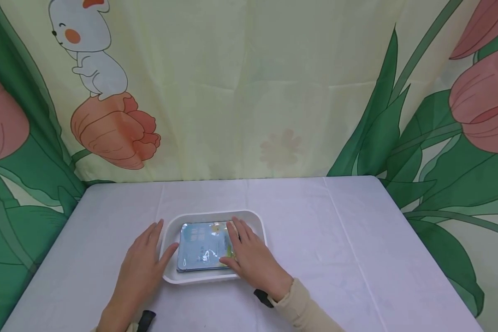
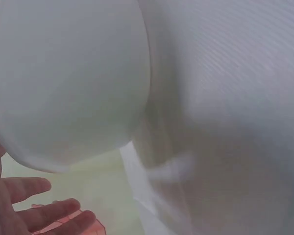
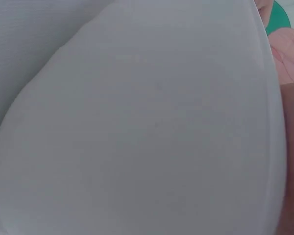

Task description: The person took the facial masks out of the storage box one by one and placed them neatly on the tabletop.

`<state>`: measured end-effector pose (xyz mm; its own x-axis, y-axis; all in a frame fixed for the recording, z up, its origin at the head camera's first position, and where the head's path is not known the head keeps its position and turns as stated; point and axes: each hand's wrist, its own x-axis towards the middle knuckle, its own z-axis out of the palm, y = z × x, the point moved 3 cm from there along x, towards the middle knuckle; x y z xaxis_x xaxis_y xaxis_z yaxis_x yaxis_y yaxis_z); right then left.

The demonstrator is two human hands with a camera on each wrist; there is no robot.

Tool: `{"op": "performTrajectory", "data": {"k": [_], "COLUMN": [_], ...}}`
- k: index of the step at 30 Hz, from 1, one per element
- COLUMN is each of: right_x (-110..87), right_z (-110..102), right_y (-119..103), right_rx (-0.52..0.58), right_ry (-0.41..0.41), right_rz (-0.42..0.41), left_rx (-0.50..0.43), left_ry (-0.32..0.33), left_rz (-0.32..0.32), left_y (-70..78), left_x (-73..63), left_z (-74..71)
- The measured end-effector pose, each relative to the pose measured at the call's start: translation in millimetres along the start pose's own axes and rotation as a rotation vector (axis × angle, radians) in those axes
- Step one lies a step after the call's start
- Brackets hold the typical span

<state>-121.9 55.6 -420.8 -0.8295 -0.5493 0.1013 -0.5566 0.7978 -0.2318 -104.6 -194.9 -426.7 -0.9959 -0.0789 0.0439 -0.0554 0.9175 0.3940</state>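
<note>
In the head view a white tray (image 1: 212, 277) holds a flat, glossy light-blue packet (image 1: 200, 246) with a printed picture; it looks like a thin stack. Beside the tray's left rim is my left hand (image 1: 143, 263), fingers extended and thumb pointing at the rim; contact cannot be made out. My right hand (image 1: 255, 260) lies over the packet's right end, fingers spread and fairly straight, hiding that end. The left wrist view has the tray's outer wall (image 2: 68, 83) close up and loose left fingers (image 2: 49, 215). The tray's wall (image 3: 147, 122) fills most of the right wrist view.
A white cloth covers the table (image 1: 323, 258) under the tray. Behind it hangs a pale curtain (image 1: 216, 92) printed with a rabbit, tulips and leaves. Dark straps (image 1: 146, 319) show at both wrists.
</note>
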Motion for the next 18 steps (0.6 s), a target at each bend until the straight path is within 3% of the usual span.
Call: {"op": "performTrajectory", "data": {"k": [7,14,18], "right_x": [6.6,13.2,14.9], "right_z": [-0.3,1.8,2.4], "right_y": [0.2,0.7,0.0], "right_rx": [-0.005,0.034,0.031], "right_ry": [-0.002,0.014,0.014], "right_rz": [0.008,0.018,0.022], "left_rx": [-0.068,-0.221,-0.298], "left_ry": [0.021,0.035,0.071], "left_rz": [-0.040,-0.078,-0.059], "left_y": [-5.6,-10.8,-15.0], "left_x": [-0.5,0.7,0.9], "left_z": [-2.8,-2.4,-0.6]}}
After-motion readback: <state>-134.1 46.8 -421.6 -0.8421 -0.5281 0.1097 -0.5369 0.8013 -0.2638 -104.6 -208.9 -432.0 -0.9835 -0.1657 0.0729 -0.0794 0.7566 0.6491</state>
